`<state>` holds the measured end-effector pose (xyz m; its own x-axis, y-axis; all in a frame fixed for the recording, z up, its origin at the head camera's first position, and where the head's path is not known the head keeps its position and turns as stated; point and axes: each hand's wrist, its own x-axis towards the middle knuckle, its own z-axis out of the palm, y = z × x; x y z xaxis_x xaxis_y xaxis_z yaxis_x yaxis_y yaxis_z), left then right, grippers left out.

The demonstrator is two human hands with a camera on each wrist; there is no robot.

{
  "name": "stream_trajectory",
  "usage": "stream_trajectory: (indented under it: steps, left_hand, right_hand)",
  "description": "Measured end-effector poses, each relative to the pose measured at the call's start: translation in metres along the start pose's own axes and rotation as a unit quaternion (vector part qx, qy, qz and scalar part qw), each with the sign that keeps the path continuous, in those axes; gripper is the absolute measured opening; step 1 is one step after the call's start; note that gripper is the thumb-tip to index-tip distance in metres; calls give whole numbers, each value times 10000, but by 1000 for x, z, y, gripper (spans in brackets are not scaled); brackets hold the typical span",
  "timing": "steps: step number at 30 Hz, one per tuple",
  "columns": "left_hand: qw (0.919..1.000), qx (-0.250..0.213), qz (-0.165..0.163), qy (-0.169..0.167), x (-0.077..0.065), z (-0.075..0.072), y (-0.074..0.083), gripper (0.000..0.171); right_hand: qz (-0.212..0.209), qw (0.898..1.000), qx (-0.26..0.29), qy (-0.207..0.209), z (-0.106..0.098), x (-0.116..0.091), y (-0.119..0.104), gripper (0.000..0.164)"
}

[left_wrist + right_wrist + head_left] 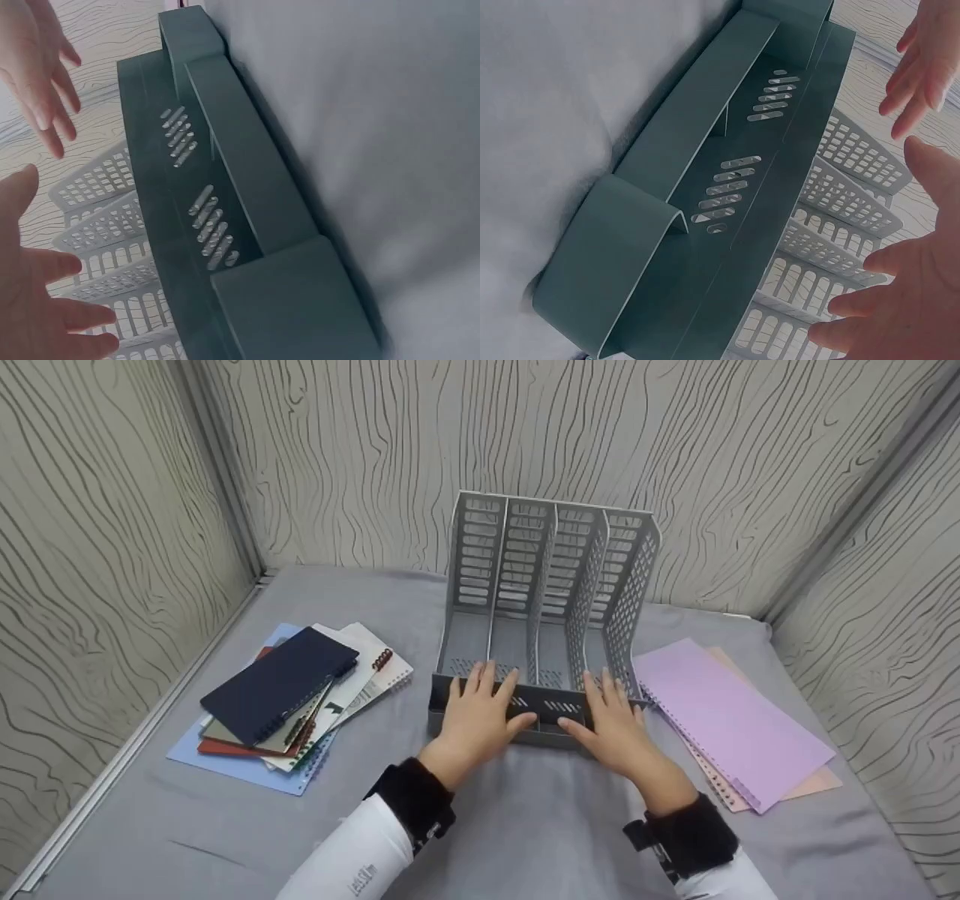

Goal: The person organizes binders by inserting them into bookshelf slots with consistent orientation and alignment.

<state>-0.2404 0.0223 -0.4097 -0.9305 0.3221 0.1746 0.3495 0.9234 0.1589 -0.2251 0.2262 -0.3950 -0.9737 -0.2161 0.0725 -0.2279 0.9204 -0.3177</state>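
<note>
We see both white-sleeved forearms [352,851] reaching forward from black-banded wrists [442,763], the left grip [480,718] and right grip [619,727] backs uppermost, fingers [507,685] extended and parted, thumbs [521,724] pointing inward.

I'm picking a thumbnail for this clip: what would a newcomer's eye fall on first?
Probably the gray four-slot file organizer in the center, with the left hand and right hand spread over its front edge. Left of it, a navy notebook tops an untidy pile; right of it, a lilac notebook overlaps a peach one.
</note>
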Motion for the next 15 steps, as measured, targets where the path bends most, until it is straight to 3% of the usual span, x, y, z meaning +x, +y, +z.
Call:
stream_trajectory:
  steps: [6,15]
  left_hand:
    - [9996,63,-274,-40,2,4,-12,71]
    - [9998,42,-202,41,10,8,-17,74]
  right_hand:
    - [-169,9996,197,-146,5,9,3,82]
    - [-244,9997,34,-85,3,19,14,81]
